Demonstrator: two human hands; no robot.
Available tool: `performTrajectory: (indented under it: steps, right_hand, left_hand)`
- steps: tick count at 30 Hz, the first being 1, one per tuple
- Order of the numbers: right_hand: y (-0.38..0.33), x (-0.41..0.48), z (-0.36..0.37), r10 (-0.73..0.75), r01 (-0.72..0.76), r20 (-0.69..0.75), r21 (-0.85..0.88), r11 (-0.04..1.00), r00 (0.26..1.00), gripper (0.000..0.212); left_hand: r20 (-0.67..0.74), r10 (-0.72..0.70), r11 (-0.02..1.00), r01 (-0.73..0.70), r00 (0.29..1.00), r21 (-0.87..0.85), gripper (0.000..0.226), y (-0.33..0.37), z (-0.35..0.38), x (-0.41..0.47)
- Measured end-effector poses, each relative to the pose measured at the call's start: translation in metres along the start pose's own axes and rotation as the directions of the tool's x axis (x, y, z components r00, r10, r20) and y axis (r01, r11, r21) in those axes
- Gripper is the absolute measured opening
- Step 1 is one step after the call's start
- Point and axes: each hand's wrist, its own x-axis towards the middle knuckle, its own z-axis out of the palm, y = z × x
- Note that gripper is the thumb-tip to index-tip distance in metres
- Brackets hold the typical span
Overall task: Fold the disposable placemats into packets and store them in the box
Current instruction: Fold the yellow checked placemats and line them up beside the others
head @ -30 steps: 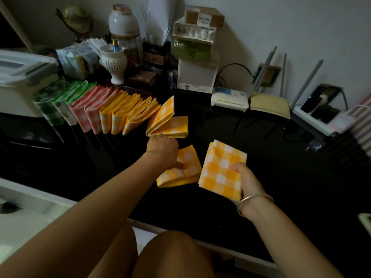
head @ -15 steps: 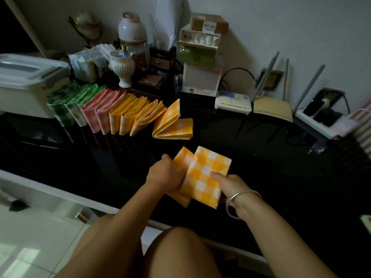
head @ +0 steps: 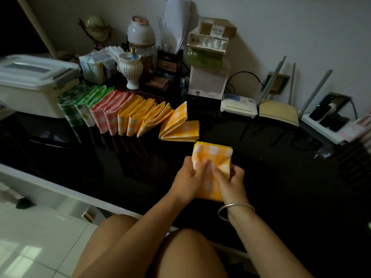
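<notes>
Folded yellow-and-white checked plastic placemat (head: 213, 153), gripped by left hand (head: 187, 182) and right hand (head: 230, 184), both curled round it; best: align edges squarely, press creases flat.

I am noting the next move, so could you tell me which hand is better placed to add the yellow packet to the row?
Probably the left hand: the row and the box lie on its side. Both hands grip the packet, and the right hand would reach across.

both hands (head: 208, 177) gripping yellow checked packet (head: 215, 153), folded packets row (head: 120, 115), box (head: 30, 85)
</notes>
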Motion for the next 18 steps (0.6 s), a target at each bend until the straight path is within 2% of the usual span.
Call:
performTrajectory:
  steps: [2, 3, 5, 7, 8, 9, 10, 12, 13, 15, 16, 18]
  right_hand:
    - [-0.007, 0.003, -0.01, 0.077, -0.087, 0.073, 0.146, 0.986, 0.994, 0.07]
    - [-0.008, 0.006, -0.016, 0.124, -0.153, 0.156, 0.19, 0.97, 0.98, 0.061]
    - [-0.017, 0.007, -0.029, 0.146, -0.199, 0.305, 0.149, 0.969, 0.941, 0.03]
    - [-0.023, 0.014, -0.036, 0.074, -0.077, 0.265, 0.002, 0.997, 0.961, 0.024]
    - [-0.029, 0.019, -0.039, -0.006, 0.031, 0.201, -0.123, 0.992, 0.98, 0.025]
    - [-0.035, 0.026, -0.041, -0.11, 0.152, 0.151, -0.307, 0.939, 0.982, 0.028]
    - [-0.045, 0.03, -0.044, -0.204, 0.235, 0.119, -0.52, 0.821, 0.972, 0.034]
    - [-0.062, 0.033, -0.045, -0.341, 0.266, 0.098, -0.829, 0.492, 0.935, 0.047]
    - [-0.065, 0.034, -0.043, -0.384, 0.257, 0.105, -0.892, 0.371, 0.917, 0.053]
    - [-0.062, 0.035, -0.033, -0.412, 0.267, 0.15, -0.933, 0.242, 0.899, 0.06]
    - [-0.055, 0.035, -0.025, -0.412, 0.284, 0.178, -0.935, 0.213, 0.893, 0.059]
    - [-0.04, 0.038, -0.013, -0.409, 0.3, 0.203, -0.935, 0.19, 0.89, 0.056]
  left_hand:
    - [0.019, 0.028, 0.994, -0.026, 0.999, -0.111, 0.043, 0.001, 0.004, 0.001]
    - [0.032, 0.034, 0.985, -0.028, 0.999, -0.172, 0.037, 0.002, 0.004, 0.003]
    - [0.086, 0.018, 0.972, 0.003, 0.996, -0.235, 0.032, 0.002, 0.004, 0.007]
    - [0.108, 0.001, 0.988, 0.016, 0.994, -0.153, 0.042, -0.002, 0.004, 0.01]
    - [0.083, 0.026, 1.0, -0.026, 0.996, -0.001, 0.051, -0.003, 0.003, 0.011]
    - [0.035, 0.073, 0.982, -0.078, 0.997, 0.173, 0.055, -0.006, 0.004, 0.014]
    - [-0.038, 0.139, 0.937, -0.119, 0.99, 0.328, 0.053, -0.008, 0.005, 0.015]
    - [-0.212, 0.32, 0.861, -0.19, 0.924, 0.471, 0.049, -0.007, 0.003, 0.014]
    - [-0.299, 0.415, 0.831, -0.224, 0.859, 0.509, 0.049, -0.006, 0.0, 0.015]
    - [-0.415, 0.538, 0.776, -0.238, 0.734, 0.584, 0.052, -0.005, -0.01, 0.023]
    - [-0.437, 0.562, 0.754, -0.218, 0.702, 0.62, 0.057, -0.004, -0.016, 0.03]
    - [-0.415, 0.575, 0.705, -0.171, 0.705, 0.688, 0.067, -0.001, -0.03, 0.05]
